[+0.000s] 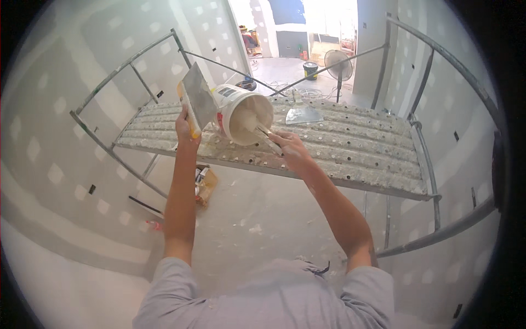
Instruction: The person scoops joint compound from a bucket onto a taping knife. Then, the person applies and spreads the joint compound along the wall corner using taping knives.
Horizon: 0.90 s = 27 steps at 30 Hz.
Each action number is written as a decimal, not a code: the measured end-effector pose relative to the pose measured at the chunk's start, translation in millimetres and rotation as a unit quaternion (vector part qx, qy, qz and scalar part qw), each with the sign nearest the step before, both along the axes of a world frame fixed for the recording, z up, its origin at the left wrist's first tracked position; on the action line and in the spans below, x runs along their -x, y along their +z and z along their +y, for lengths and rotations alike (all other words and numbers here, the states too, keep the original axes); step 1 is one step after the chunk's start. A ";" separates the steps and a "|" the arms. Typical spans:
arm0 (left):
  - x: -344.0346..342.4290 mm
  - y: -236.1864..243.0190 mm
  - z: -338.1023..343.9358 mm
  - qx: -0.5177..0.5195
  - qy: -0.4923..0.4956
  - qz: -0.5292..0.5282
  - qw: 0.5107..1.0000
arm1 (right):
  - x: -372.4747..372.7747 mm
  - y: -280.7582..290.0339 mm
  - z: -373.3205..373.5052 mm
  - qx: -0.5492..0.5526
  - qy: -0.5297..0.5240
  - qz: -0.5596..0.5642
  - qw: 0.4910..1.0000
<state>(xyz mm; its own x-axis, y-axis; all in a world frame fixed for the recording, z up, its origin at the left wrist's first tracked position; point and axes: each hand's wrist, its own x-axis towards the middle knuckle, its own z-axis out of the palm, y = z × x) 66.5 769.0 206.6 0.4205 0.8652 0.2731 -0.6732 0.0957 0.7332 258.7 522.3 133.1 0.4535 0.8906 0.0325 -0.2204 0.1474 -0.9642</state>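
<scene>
My left hand (pixel 186 129) is closed round a plastering trowel (pixel 201 97) with a broad grey blade and yellow edging, held up left of the bucket. A white bucket (pixel 226 98) lies tilted on the scaffold plank (pixel 350 140), its mouth toward me and pale joint compound (pixel 245 116) inside. My right hand (pixel 293 151) grips a putty knife (pixel 269 137), whose far end reaches into the bucket's mouth and is hidden by compound. White smears mark my right fingers. To the right of the bucket, a wide taping knife (pixel 304 114) lies flat on the plank.
Scaffold rails (pixel 129 64) frame the plank at both ends, with cross braces behind. Below left sits an open cardboard box (pixel 206 186) on the floor. Beyond the scaffold stand a fan (pixel 338 66), a dark bucket (pixel 310 70) and loose cables. Patched drywall (pixel 60 126) rises on both sides.
</scene>
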 end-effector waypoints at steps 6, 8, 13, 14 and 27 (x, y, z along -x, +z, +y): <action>79.5 -60.3 -35.4 0.063 0.036 0.055 0.996 | 9.0 12.0 -14.0 -0.007 0.001 0.001 1.000; 89.8 -59.3 -102.8 0.129 0.036 0.100 0.986 | -3.3 3.4 -39.1 -0.018 -0.010 -0.146 0.989; 147.0 -88.6 -183.6 0.151 0.026 0.147 0.977 | 20.6 14.2 -94.8 0.020 -0.022 -0.072 0.997; 152.9 -89.4 -200.6 0.170 0.009 0.153 0.974 | 27.7 16.1 -103.9 0.011 -0.029 -0.125 0.992; 124.9 -63.0 -224.9 0.232 -0.124 0.135 0.955 | 136.1 -22.3 -99.2 -0.187 -0.238 -0.552 0.777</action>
